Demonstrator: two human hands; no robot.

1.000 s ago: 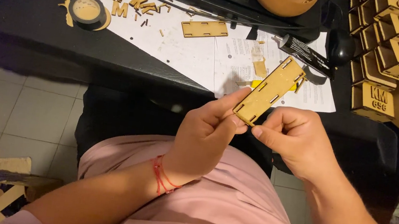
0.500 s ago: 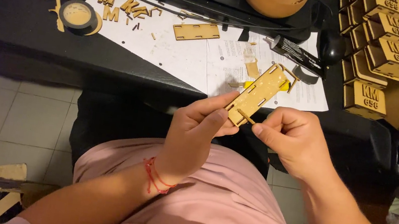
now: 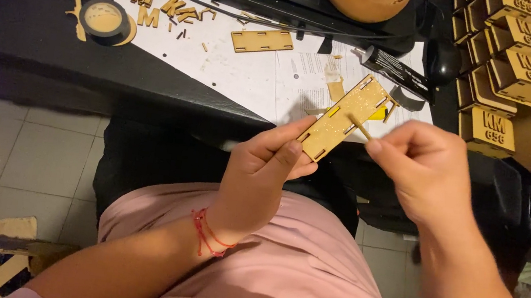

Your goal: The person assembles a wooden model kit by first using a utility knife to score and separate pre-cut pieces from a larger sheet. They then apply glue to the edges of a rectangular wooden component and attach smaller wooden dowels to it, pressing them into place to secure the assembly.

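Wooden flat slotted rectangular panel (image 3: pixel 345 117) pinched in left hand (image 3: pixel 261 169) fingers, right hand (image 3: pixel 417 167) fingers gripping thin wooden stick (image 3: pixel 360 126) touching it, above dark table (image 3: pixel 34 36).

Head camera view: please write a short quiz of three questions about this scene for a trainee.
1. True or false: the left hand holds the slotted wooden panel.
2. What does the right hand pinch? A) thin wooden stick B) tape roll C) black tube
3. On which side of the desk do the stacked wooden boxes stand?

Key: 1 true; 2 A, the thin wooden stick; 3 the person's right.
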